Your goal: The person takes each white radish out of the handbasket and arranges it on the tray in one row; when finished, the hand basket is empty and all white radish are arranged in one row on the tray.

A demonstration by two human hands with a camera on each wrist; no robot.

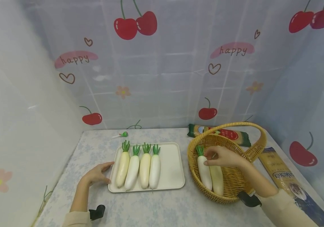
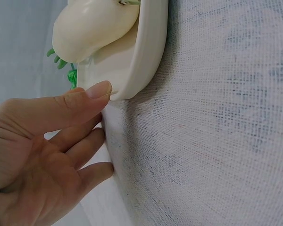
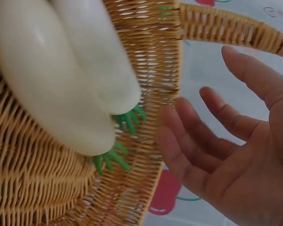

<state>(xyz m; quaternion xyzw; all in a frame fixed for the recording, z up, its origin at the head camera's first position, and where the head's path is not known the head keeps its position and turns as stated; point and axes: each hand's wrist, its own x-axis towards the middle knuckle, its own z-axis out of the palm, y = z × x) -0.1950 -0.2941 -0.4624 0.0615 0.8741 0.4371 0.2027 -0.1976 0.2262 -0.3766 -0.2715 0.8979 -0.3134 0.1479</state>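
Several white and cream radishes (image 1: 132, 172) with green tops lie side by side on a white tray (image 1: 170, 165). My left hand (image 1: 96, 174) is at the tray's left side; in the left wrist view its thumb (image 2: 96, 90) touches a corner of the rim, with the other fingers loosely bent. Inside the wicker basket (image 1: 234, 179) lie a white radish (image 1: 205, 173) and a cream radish (image 1: 217, 181). Over their green-topped ends hovers my right hand (image 1: 221, 156). Its fingers are relaxed and spread, holding nothing in the right wrist view, apart from the radishes' green leaves (image 3: 111, 160).
Behind the basket lies a green-ended packet (image 1: 230, 134), and a gold and blue bag (image 1: 284, 176) is to its right. A small green item (image 1: 124, 134) sits behind the tray. The basket's handle (image 1: 235, 124) arches above it. Cherry-printed curtains surround the table.
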